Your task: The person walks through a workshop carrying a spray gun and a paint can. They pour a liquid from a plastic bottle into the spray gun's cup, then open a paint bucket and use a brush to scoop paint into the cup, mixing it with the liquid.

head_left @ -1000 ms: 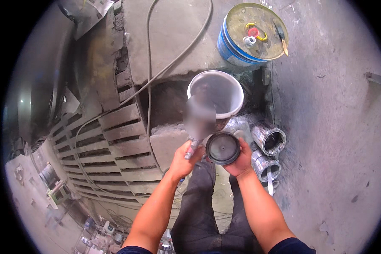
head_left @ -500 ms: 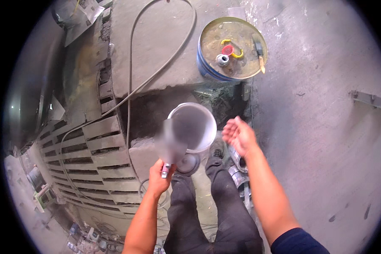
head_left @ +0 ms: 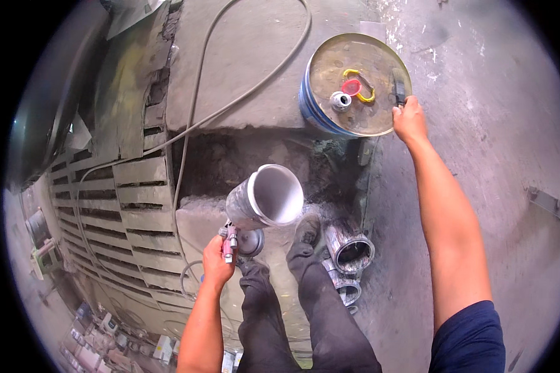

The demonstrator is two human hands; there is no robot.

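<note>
In my left hand (head_left: pixel 218 260), closed fingers grip what looks like a metal spray gun (head_left: pixel 231 244). Just beyond it is an open cylindrical pail (head_left: pixel 236 208), tilted, with a pale inner wall. Whether the gun touches the pail I cannot tell. My right hand (head_left: pixel 410 119) reaches far forward, its fingers closed on the handle of a flat paintbrush (head_left: pixel 399 87) at the right rim of a blue drum (head_left: pixel 311 105). Also on the drum top lie a yellow hook-shaped piece (head_left: pixel 369 95), a red round cap (head_left: pixel 351 87) and a small metal fitting (head_left: pixel 340 101).
Open-ended metal cylinders (head_left: pixel 350 248) lie beside my right foot. A round grey disc (head_left: pixel 250 242) is near my left foot. A grey hose (head_left: pixel 255 81) loops across the ledge. Slatted pallets (head_left: pixel 143 205) stand at left; a dark pit (head_left: pixel 218 158) opens ahead.
My right hand has moved forward from beside the pail to the drum and taken hold of the paintbrush. The grey blur over the pail is gone. My left hand has shifted slightly left.
</note>
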